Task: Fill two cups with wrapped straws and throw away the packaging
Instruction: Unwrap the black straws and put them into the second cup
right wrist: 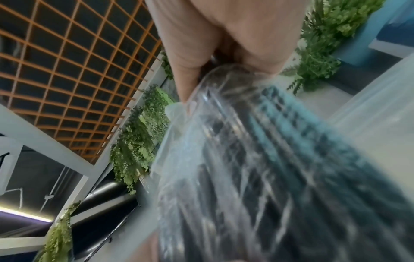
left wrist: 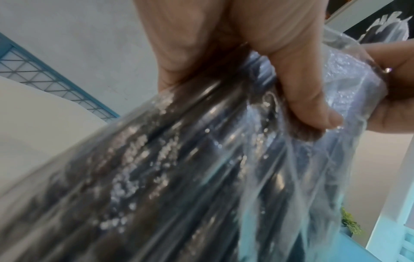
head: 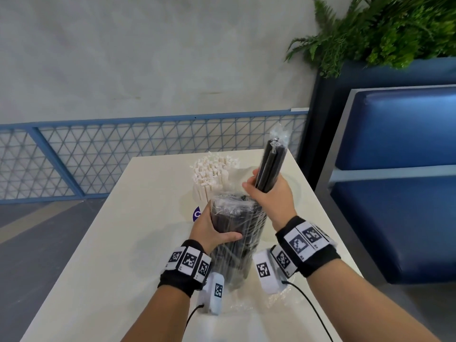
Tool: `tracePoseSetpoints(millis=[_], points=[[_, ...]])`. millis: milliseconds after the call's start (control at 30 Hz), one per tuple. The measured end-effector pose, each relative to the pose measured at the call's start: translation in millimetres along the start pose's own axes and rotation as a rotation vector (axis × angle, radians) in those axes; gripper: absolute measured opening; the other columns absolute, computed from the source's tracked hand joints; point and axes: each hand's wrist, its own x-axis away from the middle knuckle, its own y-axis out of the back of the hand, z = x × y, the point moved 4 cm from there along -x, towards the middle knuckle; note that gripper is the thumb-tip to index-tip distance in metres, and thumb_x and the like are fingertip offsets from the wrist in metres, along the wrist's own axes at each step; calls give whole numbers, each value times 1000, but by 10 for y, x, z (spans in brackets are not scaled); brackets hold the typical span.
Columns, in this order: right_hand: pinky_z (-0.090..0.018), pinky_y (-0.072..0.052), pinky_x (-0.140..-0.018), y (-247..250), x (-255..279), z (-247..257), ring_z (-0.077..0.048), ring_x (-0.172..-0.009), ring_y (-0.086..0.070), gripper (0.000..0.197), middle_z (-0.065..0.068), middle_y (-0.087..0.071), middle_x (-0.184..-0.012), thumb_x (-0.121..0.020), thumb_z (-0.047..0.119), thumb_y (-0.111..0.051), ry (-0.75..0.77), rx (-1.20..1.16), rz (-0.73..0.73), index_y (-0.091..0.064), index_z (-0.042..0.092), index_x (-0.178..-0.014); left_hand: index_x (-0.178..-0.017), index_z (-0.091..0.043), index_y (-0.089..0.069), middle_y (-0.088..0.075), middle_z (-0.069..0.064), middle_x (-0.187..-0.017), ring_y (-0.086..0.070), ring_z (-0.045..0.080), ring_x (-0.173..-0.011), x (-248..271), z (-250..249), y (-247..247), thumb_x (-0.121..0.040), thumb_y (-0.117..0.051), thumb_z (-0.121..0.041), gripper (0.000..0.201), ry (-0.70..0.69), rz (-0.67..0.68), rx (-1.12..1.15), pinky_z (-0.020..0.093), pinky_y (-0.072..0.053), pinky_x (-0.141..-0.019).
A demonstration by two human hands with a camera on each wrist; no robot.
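Holding a handful of black wrapped straws (head: 271, 166) in my right hand (head: 274, 198), I steady the plastic packaging (head: 237, 233) with my left hand (head: 212, 228) so it stays upright; behind it, white straws (head: 212, 174) fill a cup.

Place: café or restaurant seating area
Seating: blue padded booth bench (head: 394, 193) at 3 o'clock
Table: cream table (head: 123, 243)
Greenery: fern planter (head: 375, 28) at 1 o'clock
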Motion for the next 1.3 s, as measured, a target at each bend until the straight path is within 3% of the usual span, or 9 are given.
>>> tracePoseSetpoints(millis=[167,367,433,533,667,900,1067,1167,1300], points=[[-44,-53,-86,181,-217,122,-24,-82,-64,11,1,-65,-78,-80,11,-69,43,-161,-156,-61,17,-83,-137,-17,-34,-51,0,-135,-46,15,-125,-22,-42,-37,-50,-90,-27,104,1,2,-56,37,-36,-110],[-24,-50,-73,176,-179,6,-10,-78,-62,28,4,-66,-84,-76,17,-75,-32,-119,-18,-61,11,-100,-133,-20,-38,-54,-7,-124,-49,12,-120,-11,-53,-66,-53,-89,-22,95,3,4,-66,28,-38,-105],[-27,-50,-70,140,-135,-31,-12,-72,-62,18,-1,-65,-80,-77,14,-73,-49,-83,5,-63,12,-92,-132,-20,-38,-54,-9,-118,-51,12,-118,-1,-81,-64,-54,-88,-19,93,-6,-4,-59,24,-38,-100],[-32,-51,-74,226,-239,74,-17,-68,-61,13,0,-60,-74,-84,5,-64,-34,-285,-132,-58,15,-79,-137,-17,-34,-51,-10,-120,-47,8,-118,8,-72,-41,-56,-88,-20,97,7,-14,-77,20,-35,-99],[-34,-45,-66,467,-470,246,-18,-60,-54,17,-2,-55,-69,-83,-2,-58,-45,-605,-249,-52,14,-81,-141,-16,-30,-49,-1,-135,-45,16,-128,22,-1,27,-55,-88,-24,104,28,-52,-72,28,-35,-107],[-28,-44,-56,728,-624,290,-13,-53,-50,16,-1,-51,-63,-82,-3,-53,-58,-692,-374,-49,11,-88,-138,-17,-35,-50,1,-135,-46,18,-127,52,30,79,-56,-87,-22,97,34,-118,-19,33,-36,-108],[-27,-49,-75,764,-706,291,-10,-71,-56,17,4,-57,-82,-84,10,-62,81,-410,-402,-53,18,-96,-127,-19,-44,-58,0,-122,-52,17,-117,71,47,125,-56,-87,-15,83,31,-141,52,32,-41,-102],[-13,-47,-75,561,-661,167,1,-75,-56,21,10,-58,-83,-84,9,-64,112,-268,-288,-54,15,-102,-122,-26,-44,-59,-2,-118,-54,16,-114,64,33,98,-56,-87,-13,80,24,-117,69,33,-43,-101],[-14,-48,-78,409,-590,-179,1,-82,-60,24,6,-63,-91,-81,5,-67,42,-230,-199,-58,12,-103,-122,-24,-46,-61,-1,-119,-56,17,-114,65,60,102,-54,-88,-14,81,25,-119,77,39,-44,-102]])
